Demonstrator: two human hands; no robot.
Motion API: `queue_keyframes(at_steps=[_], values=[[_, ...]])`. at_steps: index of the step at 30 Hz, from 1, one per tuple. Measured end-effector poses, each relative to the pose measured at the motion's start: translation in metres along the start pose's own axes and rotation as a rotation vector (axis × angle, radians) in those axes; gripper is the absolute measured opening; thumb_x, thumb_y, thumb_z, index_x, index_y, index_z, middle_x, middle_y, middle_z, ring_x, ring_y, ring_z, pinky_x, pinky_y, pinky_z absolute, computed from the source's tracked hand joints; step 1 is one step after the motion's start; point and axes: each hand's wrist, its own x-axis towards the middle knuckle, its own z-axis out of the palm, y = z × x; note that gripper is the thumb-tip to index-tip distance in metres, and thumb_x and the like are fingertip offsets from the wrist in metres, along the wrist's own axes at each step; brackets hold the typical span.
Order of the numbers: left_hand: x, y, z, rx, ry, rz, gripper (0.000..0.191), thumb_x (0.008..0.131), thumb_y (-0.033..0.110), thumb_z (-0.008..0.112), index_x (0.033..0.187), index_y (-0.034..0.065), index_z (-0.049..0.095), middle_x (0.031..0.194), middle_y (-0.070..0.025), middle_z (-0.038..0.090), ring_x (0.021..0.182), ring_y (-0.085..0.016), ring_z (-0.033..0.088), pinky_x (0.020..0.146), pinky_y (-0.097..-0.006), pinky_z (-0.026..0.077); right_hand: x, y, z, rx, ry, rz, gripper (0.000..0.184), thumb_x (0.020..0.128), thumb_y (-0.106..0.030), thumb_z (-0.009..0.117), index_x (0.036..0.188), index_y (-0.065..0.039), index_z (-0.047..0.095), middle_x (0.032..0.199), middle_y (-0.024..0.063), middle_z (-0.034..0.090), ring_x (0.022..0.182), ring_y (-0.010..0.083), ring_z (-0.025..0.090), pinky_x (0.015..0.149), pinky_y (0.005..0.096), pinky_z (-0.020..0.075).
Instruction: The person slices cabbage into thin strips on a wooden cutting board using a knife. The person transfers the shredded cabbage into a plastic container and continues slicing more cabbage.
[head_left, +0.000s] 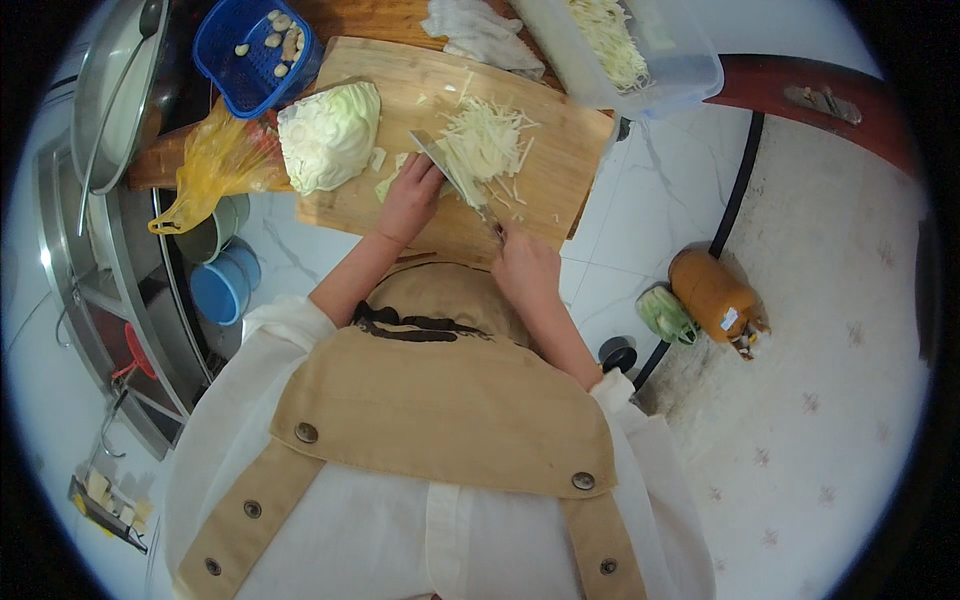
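My right hand (526, 262) grips the handle of a kitchen knife (452, 175), whose blade slants up and to the left over a wooden cutting board (540, 105). Beside the blade, my left hand (409, 196) presses down on pale cabbage leaves (385, 187), mostly hidden under the fingers. Shredded cabbage (486, 135) lies in a loose heap on the blade's right side. A large cut piece of cabbage (330, 136) rests at the board's left edge.
A blue plastic basket (255, 56) holds several garlic cloves, above a yellow plastic bag (217, 161). At upper right stands a clear plastic tub (675, 64) with shredded cabbage, near a white cloth (484, 34). An orange gas cylinder (709, 292) and blue bucket (217, 289) are lower down.
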Motion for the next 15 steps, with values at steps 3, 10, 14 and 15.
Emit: queue_keyframes(at_steps=[3,10,14,15], values=[[-0.002,-0.005,0.004,0.001,-0.094,-0.04,0.024,0.076,-0.004,0.062,0.1,0.0016,0.059,0.107,-0.0128,0.058,0.097,-0.035,0.056,0.082,-0.0413,0.05,0.041,0.008,0.036,0.079,0.033,0.061,0.026,0.081,-0.011,0.062,0.105,-0.002,0.063,0.095,0.0251,0.068,0.094,0.0403,0.066,0.079,0.0512,0.0521],[-0.009,-0.011,0.004,-0.043,-0.048,-0.03,0.031,0.077,-0.006,0.063,0.106,0.0015,0.06,0.108,-0.0146,0.06,0.099,-0.036,0.057,0.083,-0.0423,0.05,0.053,0.006,0.025,0.01,0.029,-0.065,0.033,0.083,-0.011,0.058,0.115,-0.006,0.062,0.094,0.0227,0.069,0.088,0.0407,0.066,0.076,0.0519,0.0514],[-0.008,-0.004,0.002,0.032,-0.003,-0.047,0.026,0.076,-0.003,0.061,0.102,0.002,0.06,0.104,-0.0125,0.059,0.096,-0.033,0.057,0.082,-0.0417,0.05,-0.003,-0.01,-0.019,0.001,-0.016,-0.045,0.033,0.085,-0.011,0.056,0.116,-0.006,0.063,0.092,0.0215,0.07,0.088,0.0404,0.066,0.076,0.0522,0.0509],[-0.008,-0.004,0.003,0.049,0.003,-0.037,0.026,0.076,-0.003,0.061,0.102,0.002,0.061,0.105,-0.0125,0.059,0.096,-0.033,0.057,0.083,-0.0417,0.05,-0.008,-0.01,-0.02,-0.004,-0.032,-0.018,0.033,0.085,-0.01,0.056,0.117,-0.006,0.063,0.092,0.0214,0.07,0.089,0.0403,0.066,0.076,0.0523,0.0506]])
